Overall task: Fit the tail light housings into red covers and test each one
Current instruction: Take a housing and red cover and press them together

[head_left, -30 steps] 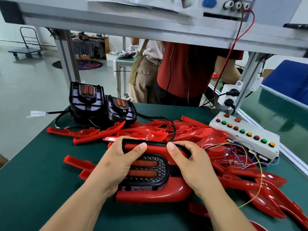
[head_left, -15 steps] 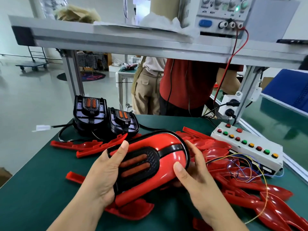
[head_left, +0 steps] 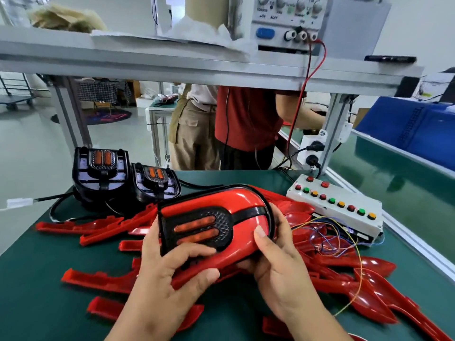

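I hold an assembled tail light (head_left: 236, 217), a black housing with two orange lenses seated in a glossy red cover, lifted above the green table (head_left: 37, 279). My left hand (head_left: 172, 269) grips its near left end, thumb on the lower edge of the black insert. My right hand (head_left: 278, 262) holds the right end, thumb on the red cover and fingers behind it. Two bare black housings (head_left: 101, 173) with cables stand at the back left. Several loose red covers (head_left: 357, 274) lie spread over the table beneath and to the right.
A white test box (head_left: 337, 207) with red, green and yellow buttons and coloured wires sits at the right. A power supply (head_left: 288, 20) stands on the overhead shelf, red lead hanging down. Two people stand behind the table. A conveyor runs along the right.
The tail light was lying flat on the table under both hands; it has been lifted and tilted up toward me. My left thumb has moved down onto the black insert's lower edge.
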